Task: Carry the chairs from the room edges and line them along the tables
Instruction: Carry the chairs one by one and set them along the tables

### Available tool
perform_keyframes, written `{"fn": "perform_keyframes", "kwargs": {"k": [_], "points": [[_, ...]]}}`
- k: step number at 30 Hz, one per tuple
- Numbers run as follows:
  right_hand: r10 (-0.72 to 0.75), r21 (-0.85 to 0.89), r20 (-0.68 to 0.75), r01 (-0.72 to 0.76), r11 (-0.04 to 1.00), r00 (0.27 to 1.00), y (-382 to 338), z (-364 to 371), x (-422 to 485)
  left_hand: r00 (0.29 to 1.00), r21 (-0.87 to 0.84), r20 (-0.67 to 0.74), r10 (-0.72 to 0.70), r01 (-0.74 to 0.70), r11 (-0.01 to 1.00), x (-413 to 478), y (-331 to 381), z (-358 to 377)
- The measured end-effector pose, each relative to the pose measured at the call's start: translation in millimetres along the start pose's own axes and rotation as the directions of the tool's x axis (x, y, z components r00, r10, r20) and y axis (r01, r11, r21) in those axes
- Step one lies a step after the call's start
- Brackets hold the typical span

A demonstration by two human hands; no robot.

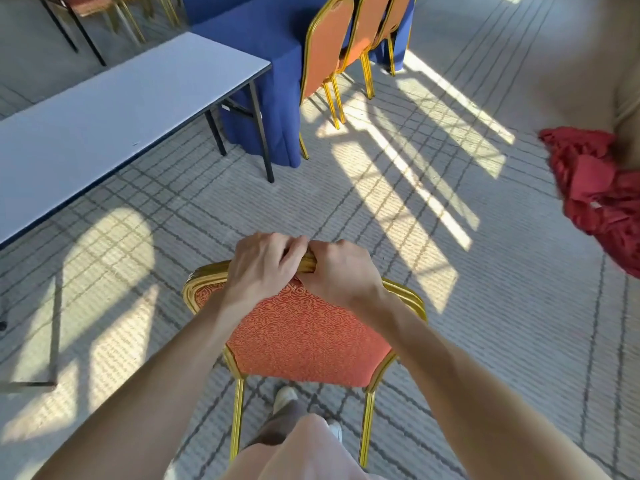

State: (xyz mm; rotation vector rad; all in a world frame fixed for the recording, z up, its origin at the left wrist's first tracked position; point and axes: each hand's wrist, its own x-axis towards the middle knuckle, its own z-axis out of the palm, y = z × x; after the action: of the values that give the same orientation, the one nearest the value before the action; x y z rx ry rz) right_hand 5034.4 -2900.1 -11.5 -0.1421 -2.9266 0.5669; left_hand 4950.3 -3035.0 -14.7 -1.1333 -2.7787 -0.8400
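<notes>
An orange-cushioned chair (304,337) with a gold metal frame is right in front of me, its patterned backrest facing me. My left hand (263,265) and my right hand (341,271) sit side by side, both closed over the top rail of its back. Its two rear legs reach down to the carpet near my feet. A bare white folding table (114,109) stands to the front left. Beyond it is a table under a blue cloth (277,64), with three matching chairs (323,57) lined along its right side.
A pile of red cloth (602,192) lies on the carpet at the right, beside a beige draped surface (571,57). More chairs (97,5) stand at the far left. A dark metal frame (53,334) stands at the left. Sunlit carpet lies ahead.
</notes>
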Motion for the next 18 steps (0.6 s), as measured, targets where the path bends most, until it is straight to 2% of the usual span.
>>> {"fn": "perform_keyframes", "kwargs": {"k": [5,11,18], "points": [[-0.011,0.02,0.042,0.011,1.0,0.999,25.6,-2.3,49.6,0.993,0.009,0.095,-0.065,0.064,0.998,55.6,-9.1,2.1],[-0.006,-0.004,0.089,0.006,1.0,0.996,70.7,-8.5,121.6,0.998,0.154,0.051,-0.043,0.035,0.987,138.3,-18.6,24.7],[0.035,-0.083,0.21,-0.018,0.996,0.977,115.9,-18.7,233.6,0.995,0.146,0.104,-0.004,-0.011,0.989,253.6,-58.0,49.0]]}}
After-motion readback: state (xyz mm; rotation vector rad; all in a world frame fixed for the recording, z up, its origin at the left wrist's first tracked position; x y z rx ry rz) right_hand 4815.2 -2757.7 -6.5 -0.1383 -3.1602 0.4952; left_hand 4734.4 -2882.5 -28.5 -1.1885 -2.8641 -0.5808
